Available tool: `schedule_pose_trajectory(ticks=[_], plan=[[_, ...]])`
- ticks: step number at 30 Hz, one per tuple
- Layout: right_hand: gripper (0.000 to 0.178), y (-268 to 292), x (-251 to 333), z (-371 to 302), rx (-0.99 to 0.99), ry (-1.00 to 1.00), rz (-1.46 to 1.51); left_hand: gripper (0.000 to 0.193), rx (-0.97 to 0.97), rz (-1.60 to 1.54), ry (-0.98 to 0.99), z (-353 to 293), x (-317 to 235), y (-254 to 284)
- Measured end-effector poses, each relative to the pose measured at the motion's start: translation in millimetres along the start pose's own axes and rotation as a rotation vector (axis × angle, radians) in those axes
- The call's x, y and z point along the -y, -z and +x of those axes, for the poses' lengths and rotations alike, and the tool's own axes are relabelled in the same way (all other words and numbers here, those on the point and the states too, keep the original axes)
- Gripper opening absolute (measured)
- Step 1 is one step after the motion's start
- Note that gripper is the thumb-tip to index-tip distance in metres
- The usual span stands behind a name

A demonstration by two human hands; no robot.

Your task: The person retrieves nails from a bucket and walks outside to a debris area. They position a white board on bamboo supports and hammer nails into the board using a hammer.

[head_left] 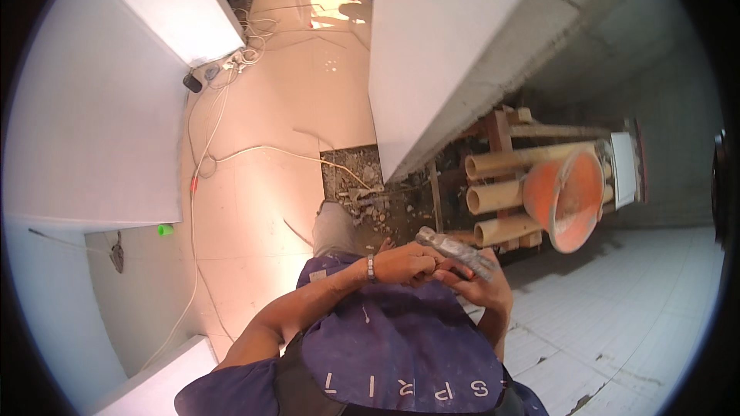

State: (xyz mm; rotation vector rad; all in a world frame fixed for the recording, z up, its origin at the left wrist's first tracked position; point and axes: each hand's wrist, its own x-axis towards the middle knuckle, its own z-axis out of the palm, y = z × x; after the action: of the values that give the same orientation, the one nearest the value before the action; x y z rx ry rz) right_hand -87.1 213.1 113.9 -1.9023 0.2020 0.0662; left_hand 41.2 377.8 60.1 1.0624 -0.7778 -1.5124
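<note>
My right hand (487,290) is closed around a dusty grey tool (456,251) with an orange-red part near my fingers. I cannot tell the exact kind of tool. Against it, in front of my body, my left hand (405,265) has its fingers curled, and a metal band sits on that wrist. Whatever my left fingers grip is hidden. Both hands are close together above my blue shirt, just past the edge of a dug-out patch of rubble (368,177) in the floor.
To the right, an orange bucket (543,196) lies tilted on thick bamboo-like poles (493,196) over a wooden frame. A white wall (432,54) juts out ahead. Cables (202,166) trail over the tiled floor (262,208) at left. Beyond, part of another person's foot shows.
</note>
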Motion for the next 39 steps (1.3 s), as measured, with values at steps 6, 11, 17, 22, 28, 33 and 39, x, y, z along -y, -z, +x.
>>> schedule_pose_trajectory(ticks=[6, 11, 17, 22, 28, 33, 39], plan=[[0.019, -47, 40, 82, 0.035, -0.178, -0.08, 0.012, -0.095, -0.437, -0.025, -34, 7, 70], [0.015, -117, 55, 184, 0.134, -0.064, -0.053, 0.013, -0.303, -0.501, -0.148, -104, 5, 156], [0.017, -230, 108, 315, 0.292, 0.016, -0.211, 0.02, -0.648, -0.376, -0.259, -238, -33, 260], [0.014, -326, 197, 385, 0.45, 0.138, -0.227, 0.028, -0.782, -0.419, -0.408, -356, -53, 307], [0.011, -416, 245, 434, 0.627, 0.284, -0.222, 0.041, -1.115, -0.673, -0.499, -431, -61, 324], [0.014, -482, 264, 471, 0.795, 0.402, -0.167, 0.039, -1.254, -1.307, -0.71, -461, -43, 335], [0.015, -579, 275, 517, 1.059, 0.572, -0.139, 0.035, -1.398, -1.381, -1.05, -508, -11, 376]])
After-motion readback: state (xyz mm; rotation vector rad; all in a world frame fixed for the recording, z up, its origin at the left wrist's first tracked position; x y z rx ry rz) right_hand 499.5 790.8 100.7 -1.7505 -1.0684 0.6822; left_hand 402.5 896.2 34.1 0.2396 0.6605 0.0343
